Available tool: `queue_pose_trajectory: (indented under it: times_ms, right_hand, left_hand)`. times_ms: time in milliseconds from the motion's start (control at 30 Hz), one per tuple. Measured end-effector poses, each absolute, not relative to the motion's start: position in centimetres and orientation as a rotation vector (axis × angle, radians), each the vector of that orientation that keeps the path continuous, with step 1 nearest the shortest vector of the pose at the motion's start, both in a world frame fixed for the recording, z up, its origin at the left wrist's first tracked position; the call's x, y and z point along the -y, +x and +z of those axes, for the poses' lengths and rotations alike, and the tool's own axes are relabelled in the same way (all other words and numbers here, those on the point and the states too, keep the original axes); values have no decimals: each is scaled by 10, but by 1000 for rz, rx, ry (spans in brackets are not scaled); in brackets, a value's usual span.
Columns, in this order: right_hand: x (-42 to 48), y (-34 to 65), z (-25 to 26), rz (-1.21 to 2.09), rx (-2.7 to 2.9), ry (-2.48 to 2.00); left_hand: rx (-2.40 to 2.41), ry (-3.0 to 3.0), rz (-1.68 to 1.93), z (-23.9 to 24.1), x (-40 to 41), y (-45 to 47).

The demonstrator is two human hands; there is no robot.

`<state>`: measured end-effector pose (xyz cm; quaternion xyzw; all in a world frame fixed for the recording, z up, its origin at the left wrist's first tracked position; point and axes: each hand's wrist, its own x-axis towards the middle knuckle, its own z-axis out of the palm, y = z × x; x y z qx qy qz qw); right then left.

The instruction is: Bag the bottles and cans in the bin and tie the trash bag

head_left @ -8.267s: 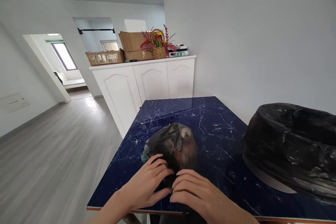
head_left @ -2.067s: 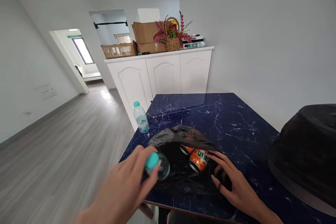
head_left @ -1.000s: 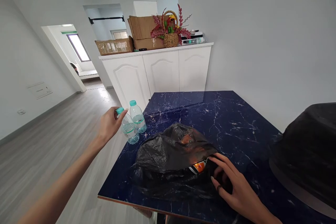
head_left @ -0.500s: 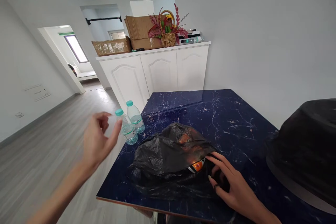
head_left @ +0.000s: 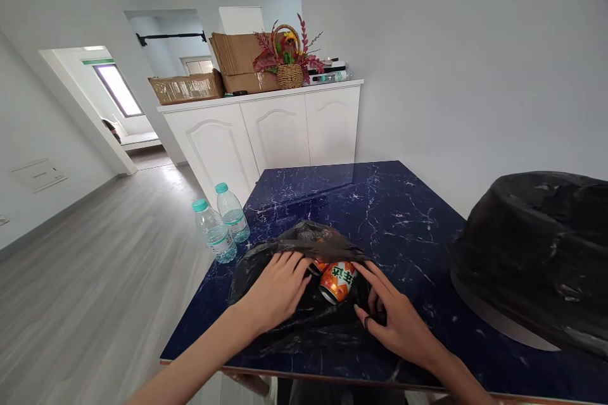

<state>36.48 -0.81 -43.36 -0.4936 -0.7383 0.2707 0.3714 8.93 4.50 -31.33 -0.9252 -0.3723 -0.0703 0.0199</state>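
Far left, two water bottles, teal caps: front bottle (head_left: 212, 239) and rear bottle (head_left: 230, 221), both upright at the left edge of the blue marble table (head_left: 394, 202), just beside each other and near the bag but apart from it. Behind them, against the back wall, white cabinet (head_left: 275, 133) with a cardboard box (head_left: 187, 87), a stack of flat cardboard (head_left: 232, 57) and a flower basket (head_left: 287, 66) on top. Left hand (head_left: 280, 288) lies palm down on the black bag (head_left: 304, 237), fingers spread and straight, nothing clasped, fingertips at the bag's mouth just beside the cans. Bag is crumpled, lying at the near middle of the table, mouth open toward the person. Inside the mouth, orange can (head_left: 337, 281) on its side, end facing the camera, between the two hands; second can (head_left: 317, 266) just left of it and touching it, mostly hidden by the fingers and the plastic. Right hand (head_left: 394, 323) rests on the bag's right side, index finger stretched toward the orange can, other fingers bent down onto the plastic; thumb is hidden, so cannot tell whether it pinches the bag or only presses on it. Far right, large black-wrapped bundle (head_left: 536, 247) on the table, well apart from the hands.
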Motion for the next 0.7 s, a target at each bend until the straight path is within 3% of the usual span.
queue_pose_trajectory:
  times_ms: [367,700]
  right_hand:
    - [3,367,-436,887,1783,-1269]
    - [0,365,-439,844,1758,-1257]
  left_hand:
    - [1389,-2843,-149,-333,-87,111]
    - [1436,-2837,-139,-356,-107,126]
